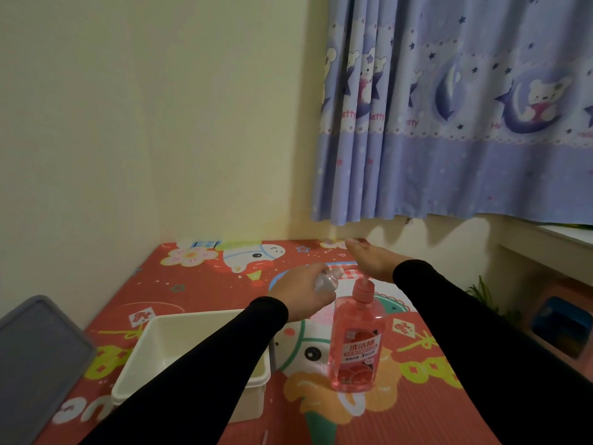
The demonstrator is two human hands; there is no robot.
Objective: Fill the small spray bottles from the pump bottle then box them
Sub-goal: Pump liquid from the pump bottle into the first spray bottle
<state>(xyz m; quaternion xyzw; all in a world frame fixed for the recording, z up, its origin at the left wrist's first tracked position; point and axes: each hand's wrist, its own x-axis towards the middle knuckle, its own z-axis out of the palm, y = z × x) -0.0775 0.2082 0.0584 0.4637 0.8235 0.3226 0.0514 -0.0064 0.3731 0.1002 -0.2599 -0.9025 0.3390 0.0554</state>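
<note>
A pink pump bottle (pixel 356 342) with a printed label stands upright on the patterned mat. My left hand (pixel 298 292) grips a small clear spray bottle (pixel 327 279), tilted with its uncapped neck pointing right toward the pump's nozzle. My right hand (pixel 372 260) lies flat, palm down, fingers stretched out, on top of the pump head (pixel 364 285). A white open box (pixel 195 354) sits at the lower left, partly hidden by my left forearm; its visible inside looks empty.
A grey lid (pixel 35 354) lies at the far left edge. The red cartoon mat (pixel 417 409) reaches the walls behind. A blue curtain (pixel 449 123) hangs at the upper right, with a ledge (pixel 545 248) and a plant (pixel 481 292) on the right.
</note>
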